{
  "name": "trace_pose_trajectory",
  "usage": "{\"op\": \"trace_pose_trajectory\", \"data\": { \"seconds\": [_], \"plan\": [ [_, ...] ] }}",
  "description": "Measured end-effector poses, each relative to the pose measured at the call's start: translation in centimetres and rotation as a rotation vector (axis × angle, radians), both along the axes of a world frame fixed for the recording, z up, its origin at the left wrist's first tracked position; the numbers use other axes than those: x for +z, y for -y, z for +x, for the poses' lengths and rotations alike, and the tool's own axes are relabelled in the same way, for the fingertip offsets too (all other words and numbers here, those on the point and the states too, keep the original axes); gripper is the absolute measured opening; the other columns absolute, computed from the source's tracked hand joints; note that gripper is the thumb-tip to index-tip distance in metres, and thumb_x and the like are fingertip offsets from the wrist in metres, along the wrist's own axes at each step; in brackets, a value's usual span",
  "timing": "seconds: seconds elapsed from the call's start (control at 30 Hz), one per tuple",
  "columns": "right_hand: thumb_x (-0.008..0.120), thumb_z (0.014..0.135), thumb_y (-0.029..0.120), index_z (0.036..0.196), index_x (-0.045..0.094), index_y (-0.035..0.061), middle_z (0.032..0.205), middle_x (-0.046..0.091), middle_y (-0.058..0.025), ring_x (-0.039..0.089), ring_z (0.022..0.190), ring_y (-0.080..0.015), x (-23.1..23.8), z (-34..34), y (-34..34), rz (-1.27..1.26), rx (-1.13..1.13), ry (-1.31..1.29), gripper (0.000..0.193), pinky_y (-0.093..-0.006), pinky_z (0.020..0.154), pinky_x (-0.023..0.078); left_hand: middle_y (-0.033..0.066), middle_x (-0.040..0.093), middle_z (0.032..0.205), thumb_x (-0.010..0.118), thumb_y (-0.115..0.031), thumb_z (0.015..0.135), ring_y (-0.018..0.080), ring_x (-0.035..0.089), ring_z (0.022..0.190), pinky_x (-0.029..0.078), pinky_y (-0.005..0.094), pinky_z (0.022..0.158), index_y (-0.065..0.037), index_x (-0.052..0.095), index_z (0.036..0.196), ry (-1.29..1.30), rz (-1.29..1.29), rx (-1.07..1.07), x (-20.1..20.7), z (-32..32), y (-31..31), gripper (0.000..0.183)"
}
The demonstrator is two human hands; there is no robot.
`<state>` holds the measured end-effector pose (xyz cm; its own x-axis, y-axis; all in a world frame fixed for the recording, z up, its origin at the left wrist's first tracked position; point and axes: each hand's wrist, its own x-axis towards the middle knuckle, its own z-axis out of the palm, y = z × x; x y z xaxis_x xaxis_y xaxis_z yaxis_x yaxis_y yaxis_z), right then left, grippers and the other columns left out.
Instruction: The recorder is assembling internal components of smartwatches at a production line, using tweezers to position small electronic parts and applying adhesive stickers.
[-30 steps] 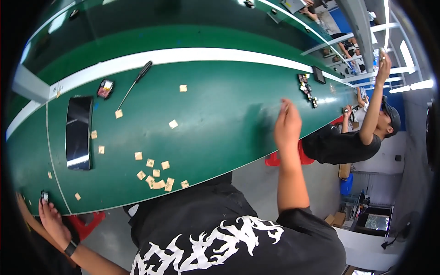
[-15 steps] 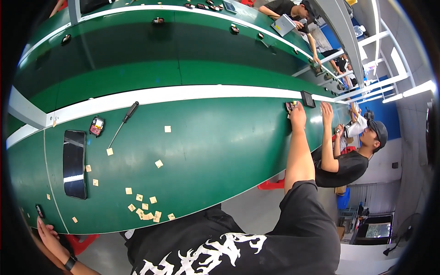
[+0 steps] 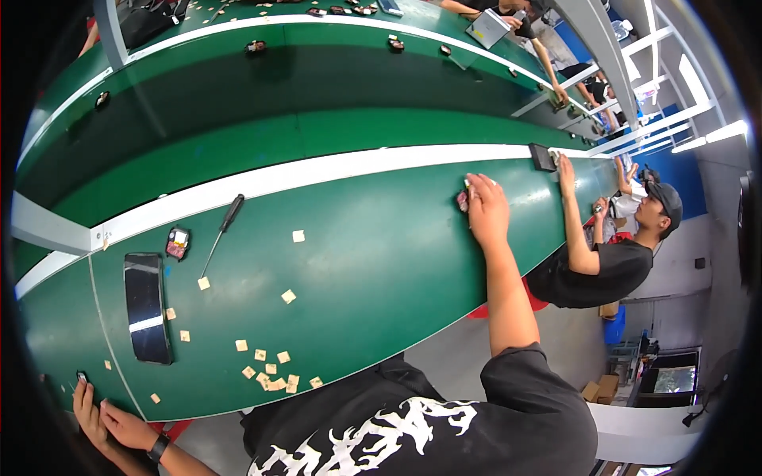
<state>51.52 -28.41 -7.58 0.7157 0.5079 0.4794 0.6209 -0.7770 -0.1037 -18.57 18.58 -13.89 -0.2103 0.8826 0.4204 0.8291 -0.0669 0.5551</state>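
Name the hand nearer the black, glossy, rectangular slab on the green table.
Left: the left hand is below the slab in the picture; the right hand is far off to its right.

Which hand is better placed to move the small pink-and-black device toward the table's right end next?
Likely the right hand: it is right at the small pink-and-black device. The left hand is far away near the table's left end, beside another person's hand.

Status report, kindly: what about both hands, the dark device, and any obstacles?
Right hand at small dark device, grip unclear. Left hand close beside co-worker's hand. Pale squares scattered between left and right hands.
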Motion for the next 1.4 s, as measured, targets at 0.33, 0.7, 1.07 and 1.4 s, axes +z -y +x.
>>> {"op": "trace_pose_trajectory", "data": {
  "seconds": [0.33,0.7,1.07,1.4],
  "plan": [
    [0.063,0.093,0.013,0.123,0.068,0.0146,0.134,0.060,-0.0143,0.048,0.129,-0.0465,2.7,-25.8,-15.4,-0.036,0.341,-0.212,0.030,-0.0617,0.106,0.035,0.0148,0.072,0.109,0.056,-0.021,0.104,0.0259,0.066,0.094,0.052,0.0352,0.087,0.004,0.070,0.112,0.155,0.195,0.026,4.5,7.2,5.0,0.030],
    [0.056,0.101,0.009,0.128,0.061,0.0079,0.140,0.054,-0.0204,0.054,0.125,-0.0406,4.9,-29.8,-17.8,0.407,0.565,-0.453,0.027,-0.0489,0.106,0.043,0.0150,0.066,0.102,0.079,-0.012,0.077,0.0340,0.062,0.084,0.051,0.0423,0.076,0.001,0.068,0.111,-0.053,0.027,-1.391,11.2,21.3,15.4,0.038],
    [0.056,0.104,0.010,0.120,0.061,-0.0014,0.087,0.063,-0.0017,0.052,0.070,-0.0059,5.1,-29.0,-10.7,0.616,0.140,-0.825,0.021,-0.0208,0.064,0.043,0.0148,0.063,0.116,0.082,-0.016,0.076,0.0349,0.059,0.100,0.048,0.0457,0.087,-0.002,0.066,0.114,-0.077,0.065,-1.379,11.3,28.6,16.0,0.043],
    [0.063,0.100,0.006,0.108,0.064,-0.0037,0.089,0.064,-0.0021,0.053,0.073,-0.0066,6.9,-29.9,-9.9,0.641,0.195,-0.961,0.013,-0.0232,0.067,0.046,0.0099,0.065,0.091,0.079,-0.010,0.072,0.0328,0.063,0.086,0.045,0.0465,0.092,-0.007,0.066,0.107,-0.414,0.039,-1.532,11.6,34.0,14.7,0.038]
  ]
}}
